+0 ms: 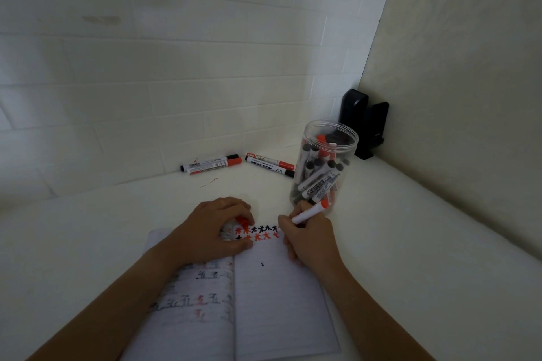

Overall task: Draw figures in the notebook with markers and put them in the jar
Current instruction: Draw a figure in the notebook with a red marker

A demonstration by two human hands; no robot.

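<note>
An open lined notebook (281,296) lies on the white table in front of me. Red and black figures (261,233) run in two rows across the top of its right page. My right hand (308,239) grips a white marker with a red end (311,212), its tip hidden at the end of those rows. My left hand (217,228) rests on the top of the left page with fingers curled around a red cap (242,220). A clear plastic jar (324,164), holding several red and black markers, stands just beyond my right hand.
Two pairs of loose markers lie by the tiled wall: one pair (211,165) at centre left, another (269,164) beside the jar. A black device (365,123) stands in the corner behind the jar. Small red marks (209,182) stain the table.
</note>
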